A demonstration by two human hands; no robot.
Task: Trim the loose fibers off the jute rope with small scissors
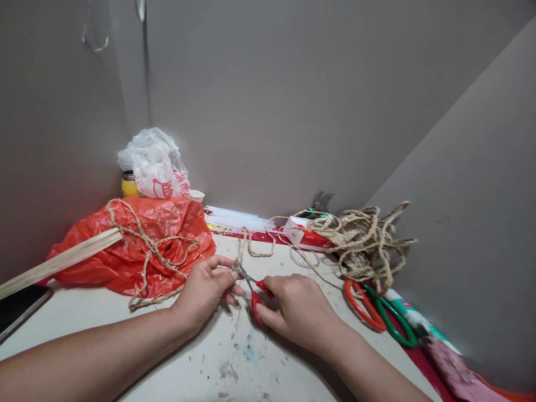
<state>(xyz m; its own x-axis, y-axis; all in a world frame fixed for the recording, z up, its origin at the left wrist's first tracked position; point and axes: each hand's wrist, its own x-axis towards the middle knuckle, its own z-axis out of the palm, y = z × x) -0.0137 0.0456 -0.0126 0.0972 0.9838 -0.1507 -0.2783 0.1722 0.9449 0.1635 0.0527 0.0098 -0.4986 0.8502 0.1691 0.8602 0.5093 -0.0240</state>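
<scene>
My right hand (295,310) grips a small pair of scissors (249,280) by its red handles, with the blades partly spread. The blades point up and left to the fingertips of my left hand (211,287). Between its thumb and fingers my left hand pinches a braided straw cord (242,248), close to the blade tips. From there the cord runs up and away to the right, toward a tangled bundle of the same cord (364,237). Another loose length of cord (144,257) lies over the red plastic bag (176,215) on the left.
Large scissors with orange and green handles (397,321) lie at right beside the bundle. Clear sticks (238,218) and a red-and-white box (307,237) line the back. Wooden strips (62,262), a phone (23,307), a yellow jar (129,185) and a white bag (154,162) are at left.
</scene>
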